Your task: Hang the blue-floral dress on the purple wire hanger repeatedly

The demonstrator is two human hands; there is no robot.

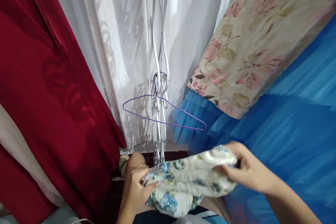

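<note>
A white floral cloth [189,178] with blue flowers is stretched between my two hands, low in the view. It is bunched and partly blurred, so I cannot tell what kind of garment or cloth it is. At its left end my left hand [139,185] grips it with the fingers closed around the edge. Thumb and fingers of my right hand [243,168] pinch the upper right end. Beyond the cloth, a bare purple wire hanger [168,124] hangs tilted from a white metal stand [154,45], apart from both hands.
Red curtain fabric [65,105] fills the left, and a white curtain [123,42] hangs behind the stand. On the right hang a beige cloth with pink flowers [241,56] and blue tulle [288,140]. A light clog [123,164] shows near the floor, beside my knee.
</note>
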